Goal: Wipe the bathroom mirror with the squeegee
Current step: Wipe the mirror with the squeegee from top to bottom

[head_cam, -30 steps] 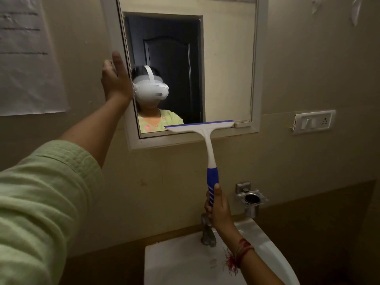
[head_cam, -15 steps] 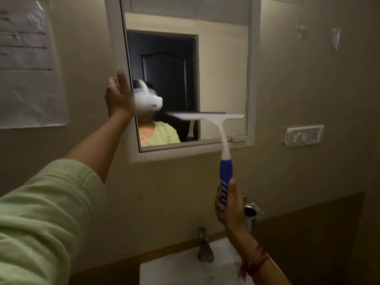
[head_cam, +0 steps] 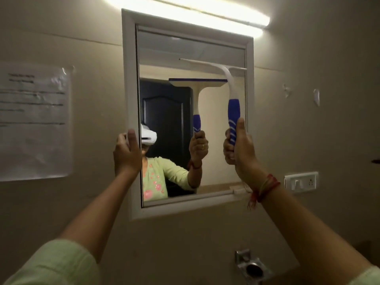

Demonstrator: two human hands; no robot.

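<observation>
A white-framed mirror [head_cam: 216, 128] hangs on the beige wall. My right hand [head_cam: 239, 149] grips the blue handle of a white squeegee [head_cam: 231, 89], held upright. Its blade lies across the upper part of the glass, reaching toward the right frame. My left hand [head_cam: 127, 153] holds the mirror's left frame edge, fingers curled round it. The glass reflects the squeegee, the hand holding it and a person in a light green top.
A tube light [head_cam: 189, 11] glows above the mirror. A paper notice [head_cam: 35, 122] is taped to the wall at left. A switch plate [head_cam: 301, 182] sits right of the mirror, and a metal holder [head_cam: 251, 268] is mounted below.
My right hand has lifted the squeegee from the mirror's bottom edge up to its upper part. The view has tilted up, so the sink and tap dropped out of sight. My left hand stays on the frame.
</observation>
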